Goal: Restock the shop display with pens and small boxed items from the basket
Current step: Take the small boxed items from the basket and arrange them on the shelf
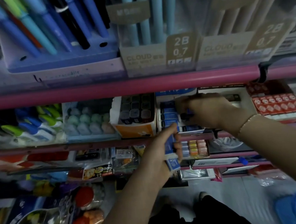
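Nearest us, our left hand (161, 150) grips a stack of small blue-and-white boxes (171, 153) just below the pink shelf rail (74, 147). Beyond it, our right hand (208, 111) pinches one blue box (188, 112) over the display tray (169, 116) of matching boxes.

Pink shelves (119, 87) — the top one carries a pen stand (62, 60) and two pencil boxes (158, 56); the middle one holds an eraser tray (90, 124), an orange box (136, 129) and red packs (276, 103).
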{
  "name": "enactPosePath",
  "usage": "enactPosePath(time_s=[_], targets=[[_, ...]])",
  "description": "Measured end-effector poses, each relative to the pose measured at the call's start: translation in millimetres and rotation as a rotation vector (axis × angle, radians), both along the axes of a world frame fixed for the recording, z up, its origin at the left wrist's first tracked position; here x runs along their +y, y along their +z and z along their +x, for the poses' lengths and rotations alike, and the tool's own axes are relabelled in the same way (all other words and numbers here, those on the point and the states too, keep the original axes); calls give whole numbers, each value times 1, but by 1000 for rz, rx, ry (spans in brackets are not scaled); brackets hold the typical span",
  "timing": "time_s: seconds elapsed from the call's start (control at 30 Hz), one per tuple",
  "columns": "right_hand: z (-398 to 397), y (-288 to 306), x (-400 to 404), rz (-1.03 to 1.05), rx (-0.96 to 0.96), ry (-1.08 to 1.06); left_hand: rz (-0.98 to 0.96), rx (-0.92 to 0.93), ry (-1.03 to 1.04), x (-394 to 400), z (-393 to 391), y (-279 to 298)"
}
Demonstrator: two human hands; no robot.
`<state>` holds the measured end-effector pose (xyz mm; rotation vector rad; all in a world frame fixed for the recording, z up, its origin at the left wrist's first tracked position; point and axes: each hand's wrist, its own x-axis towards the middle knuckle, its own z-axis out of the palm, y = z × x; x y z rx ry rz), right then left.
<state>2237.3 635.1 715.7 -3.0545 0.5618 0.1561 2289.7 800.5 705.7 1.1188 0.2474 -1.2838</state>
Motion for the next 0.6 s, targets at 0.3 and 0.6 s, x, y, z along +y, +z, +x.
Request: enactPosePath(time_s=[0.3,0.6], targets=[[14,1,-1,-65,130,145,-126,324,131,17,5,-4],[-35,42,50,766,-177,-247,-195,300,144,8,-12,1]])
